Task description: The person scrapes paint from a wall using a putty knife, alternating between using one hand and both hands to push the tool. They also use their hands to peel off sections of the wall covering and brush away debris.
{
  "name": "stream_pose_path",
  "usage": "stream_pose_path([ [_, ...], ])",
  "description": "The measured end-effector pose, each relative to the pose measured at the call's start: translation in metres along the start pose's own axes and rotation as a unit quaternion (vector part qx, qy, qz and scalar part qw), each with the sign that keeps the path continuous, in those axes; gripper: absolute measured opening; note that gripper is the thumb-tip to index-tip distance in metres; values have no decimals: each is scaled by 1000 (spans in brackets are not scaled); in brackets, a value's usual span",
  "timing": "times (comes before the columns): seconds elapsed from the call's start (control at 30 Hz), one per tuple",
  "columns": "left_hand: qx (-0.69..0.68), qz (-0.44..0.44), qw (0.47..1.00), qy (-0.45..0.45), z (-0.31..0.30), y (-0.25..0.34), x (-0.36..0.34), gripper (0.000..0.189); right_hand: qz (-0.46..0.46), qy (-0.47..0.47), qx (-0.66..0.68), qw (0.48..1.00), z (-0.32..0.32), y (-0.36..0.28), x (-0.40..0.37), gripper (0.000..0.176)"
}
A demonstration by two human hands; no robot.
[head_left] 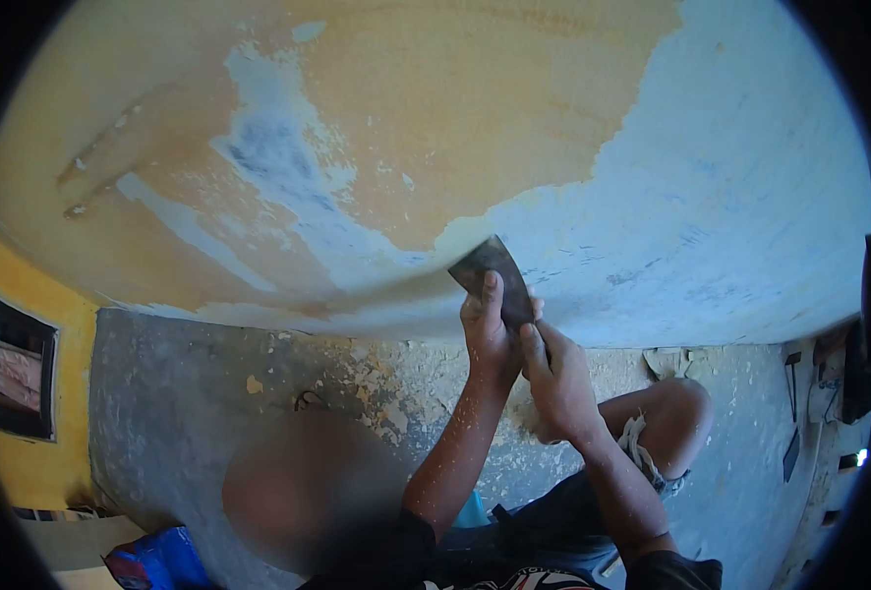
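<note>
Most fingers of the left hand [492, 339] hide behind the dark blade [499, 261]. A big round shape [303, 492] is too blurry to name. The bottom edge cuts off the shirt [544, 578] and its letters.

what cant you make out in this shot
All in the head view:
- Lower end of the flat blade: hidden by the left hand and right hand.
- Most of the left hand's fingers: hidden behind the blade.
- Rounded shape at lower left: blurred.
- Lettering on the dark shirt: cut off by the bottom edge.
</note>
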State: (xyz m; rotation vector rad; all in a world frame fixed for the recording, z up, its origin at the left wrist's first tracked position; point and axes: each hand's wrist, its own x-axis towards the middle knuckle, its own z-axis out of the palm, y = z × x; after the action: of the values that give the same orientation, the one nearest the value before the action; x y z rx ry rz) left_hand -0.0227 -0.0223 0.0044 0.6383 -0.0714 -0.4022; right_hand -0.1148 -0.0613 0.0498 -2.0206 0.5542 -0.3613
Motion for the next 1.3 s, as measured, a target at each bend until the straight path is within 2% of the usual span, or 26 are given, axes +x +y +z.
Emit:
stream_pose_path([
  [0.1, -23, 23, 999, 2, 6, 19, 7, 42, -3, -36, -77, 996, -7, -38, 9, 31],
  [0.13, -33, 25, 999, 17, 8, 21, 4, 42, 34, -68, -74, 994, -6, -40, 7, 34],
  [0.17, -33, 30, 999, 18, 2, 18, -4, 42, 30, -71, -75, 994, -3, -31, 0, 34],
  [0.23, 27, -37, 999, 15, -5, 3, -13, 42, 47, -31, -1, 998, 1, 3, -12, 34],
  [0.27, -48, -9, 997, 60, 11, -2, -12, 43, 28, -40, 8, 999, 0, 12, -8, 35],
  [0.3, -51, -5, 997, 64, 7, 1, -5, 43, 27, -45, 6, 999, 2, 8, -1, 35],
  [0.37, -51, -18, 999, 2, -11, 5, 4, 41, 21, -28, -33, 999, 8, -14, 3, 34],
  [0.43, -21, 29, 998, 47, -8, 19, 6, 42, 49, -60, -40, 996, 9, -21, -1, 33],
  [0.47, -9, 17, 999, 41, -15, 15, -1, 42, 53, -66, -30, 996, 10, -17, -3, 32],
  [0.6, -2, 19, 999, 41, -25, 4, 12, 42, -21, -36, -19, 999, 18, -14, 16, 31],
  [0.63, -2, 48, 999, 18, -23, 16, 19, 44, -26, -22, -22, 999, 20, -18, 14, 31],
  [0.67, -72, 27, 997, -4, -9, 38, 10, 42, 7, -12, -16, 1000, 24, -21, 10, 31],
  [0.7, -142, 15, 989, -24, 3, 55, 3, 41, -24, -25, 2, 999, 28, -26, 12, 33],
  [0.73, -133, 8, 991, -25, -10, 52, 3, 41, -74, -39, 21, 996, 30, -32, 13, 35],
  [0.8, 63, -13, 998, -4, -58, 45, 10, 46, -75, -8, 51, 996, 57, -12, 0, 36],
  [0.83, 83, -33, 996, -3, -78, 39, 9, 47, -69, 20, 73, 995, 76, 11, -5, 38],
  [0.87, 103, -57, 993, 3, -97, 28, 8, 47, -72, 7, 77, 994, 98, 49, -4, 40],
  [0.9, 118, -36, 992, -7, -107, 19, 7, 50, -76, -3, 80, 994, 119, 86, -3, 43],
  [0.97, 167, -55, 984, -34, -127, 5, 3, 48, -34, -7, 66, 997, 138, 122, -2, 46],
  [1.1, 168, -53, 984, -40, -136, 7, 1, 44, -12, -13, 102, 995, 155, 131, -5, 47],
  [1.17, 233, -82, 969, 0, -122, 14, 8, 37, -5, 39, 151, 988, 158, 121, -3, 46],
  [1.3, 211, -45, 976, 24, -131, 0, 15, 34, 23, 44, 127, 991, 155, 113, -2, 44],
])
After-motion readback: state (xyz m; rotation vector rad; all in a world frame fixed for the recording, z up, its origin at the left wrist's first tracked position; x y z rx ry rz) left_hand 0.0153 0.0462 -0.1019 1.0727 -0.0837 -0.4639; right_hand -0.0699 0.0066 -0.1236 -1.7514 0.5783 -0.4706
